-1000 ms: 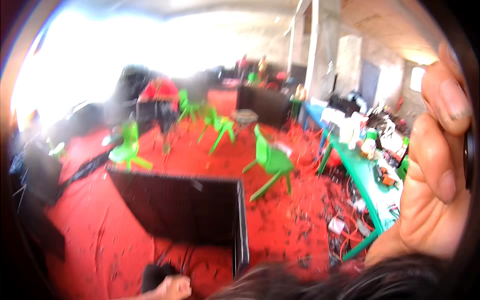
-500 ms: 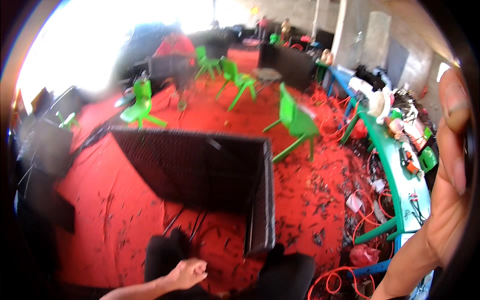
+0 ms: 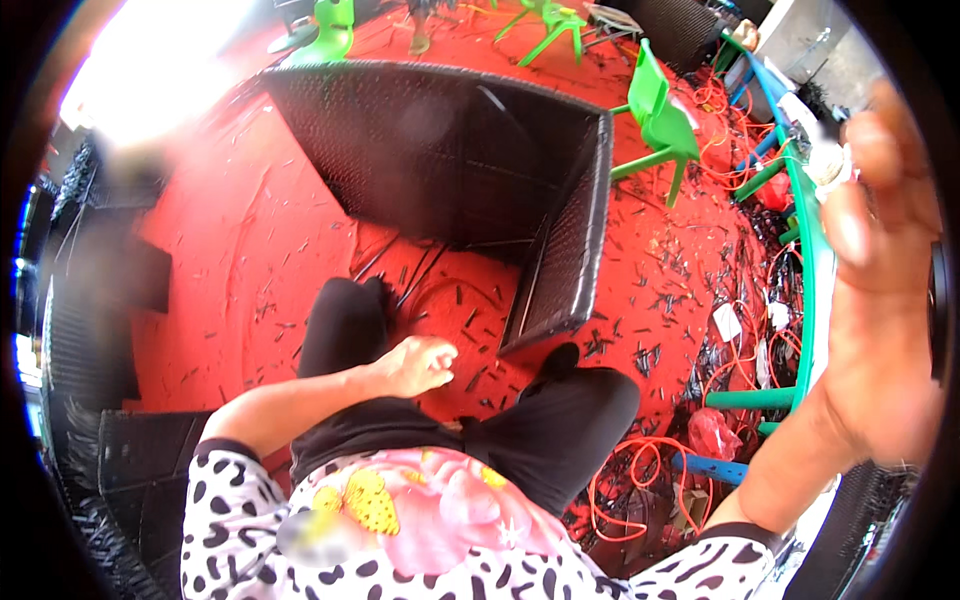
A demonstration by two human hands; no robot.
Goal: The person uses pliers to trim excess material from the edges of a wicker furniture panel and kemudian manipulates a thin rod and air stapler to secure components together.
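My left hand (image 3: 418, 366) is loosely closed above my lap, with nothing showing in it. My right hand (image 3: 880, 270) is raised at the right rim, close to the camera and partly blurred. Its thumb stands apart from its fingers, and I see no object between them. In front of my knees stands a large black woven wicker furniture piece (image 3: 430, 150), its long panel meeting a shorter side panel at a corner. Neither hand touches it.
Green plastic chairs (image 3: 665, 125) stand beyond the wicker piece on a red floor covering (image 3: 230, 270) strewn with dark scraps. A green-edged table (image 3: 812, 300) runs along the right. Orange hose (image 3: 640, 470) lies coiled below it. Black woven pieces (image 3: 90, 340) stand at left.
The view has tilted down, so my lap and patterned shirt now show and the wicker piece sits higher. My left hand stays loosely closed; my right hand remains raised, its fingers turned differently.
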